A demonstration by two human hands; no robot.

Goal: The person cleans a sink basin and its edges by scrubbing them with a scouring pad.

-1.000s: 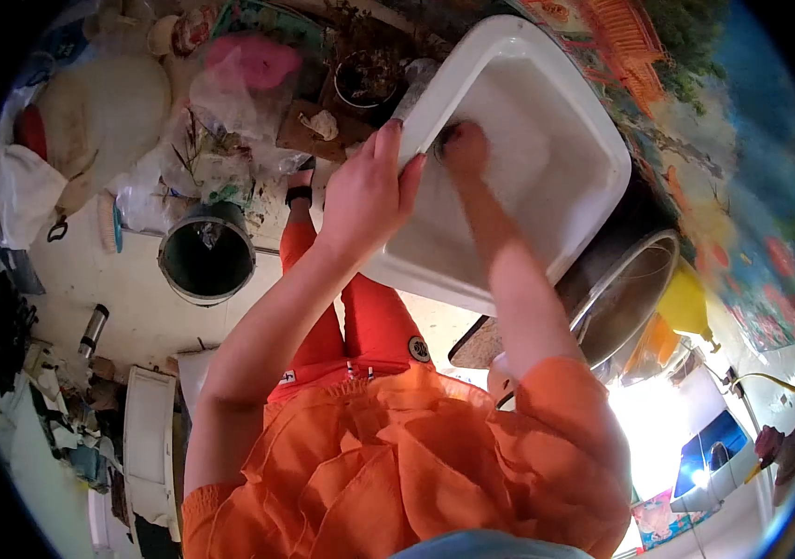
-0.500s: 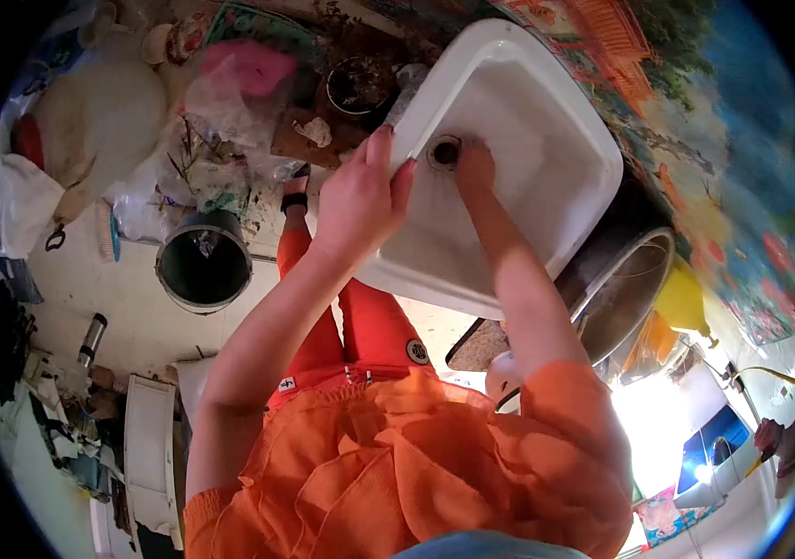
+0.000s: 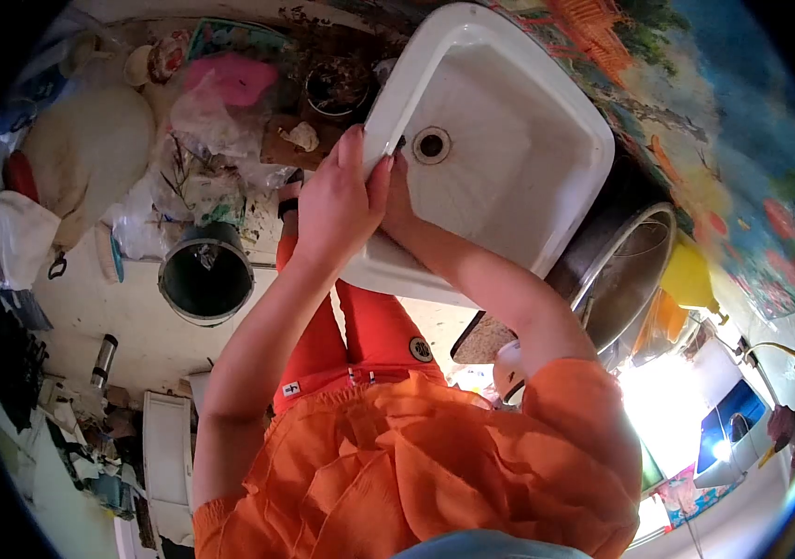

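Observation:
A white sink basin with a round drain hole stands tilted in front of me. My left hand grips the basin's near left rim, thumb over the edge and fingers wrapped round the outside. Close beside it, inside the basin, my right hand is against the inner wall by that rim. Its fingers are partly hidden behind my left thumb, and a small dark bit shows at their tips; what they hold, if anything, cannot be made out.
A dark bucket stands on the floor at left, near plastic bags and a potted plant. Right of the basin lean a large metal tub and a yellow bottle. A metal flask is at lower left.
My right hand has moved left from beside the drain to the basin's rim, next to my left hand. The drain hole now shows fully. My left hand keeps its grip on the rim.

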